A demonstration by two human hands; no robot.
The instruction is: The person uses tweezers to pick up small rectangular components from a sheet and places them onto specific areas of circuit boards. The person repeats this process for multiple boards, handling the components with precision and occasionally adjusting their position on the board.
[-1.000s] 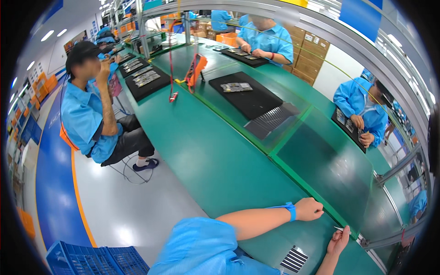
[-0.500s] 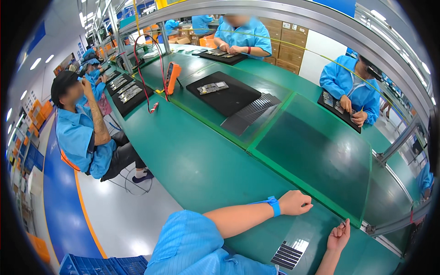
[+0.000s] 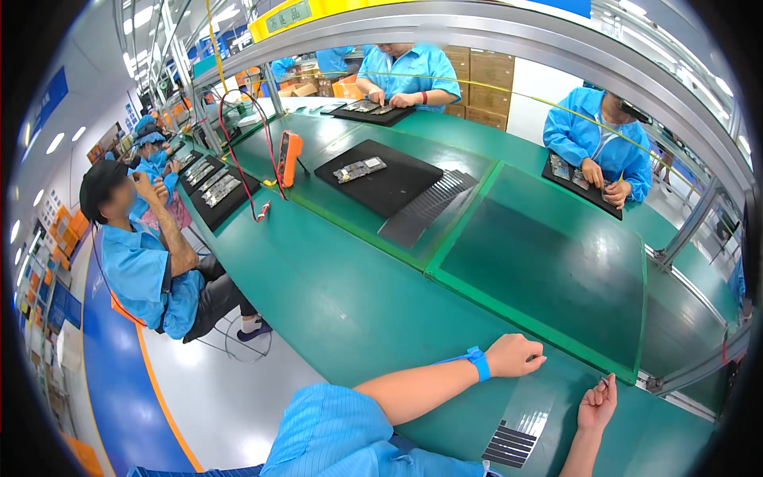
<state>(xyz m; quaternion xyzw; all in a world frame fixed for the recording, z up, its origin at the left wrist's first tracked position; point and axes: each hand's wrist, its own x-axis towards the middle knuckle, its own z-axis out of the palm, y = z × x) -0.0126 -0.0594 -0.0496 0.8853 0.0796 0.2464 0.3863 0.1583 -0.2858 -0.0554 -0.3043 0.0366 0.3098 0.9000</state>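
My left hand rests on the green bench mat, its fingers curled inward so that anything inside them is hidden. A blue wrist strap circles that wrist. To its right, my right hand is raised at the near corner of a green-edged panel. Its thumb and forefinger pinch a small dark piece, too small to name. Between my forearms lies a clear sheet bearing several black strips.
Across the bench are a black foam pad with a circuit board, a sheet of dark strips and an orange multimeter with red leads. Co-workers in blue handle boards at the far side and left. A metal frame spans overhead.
The whole view has shifted and tilted slightly. Both my hands keep nearly the same pose and place on the bench. The co-worker at left still has a raised hand.
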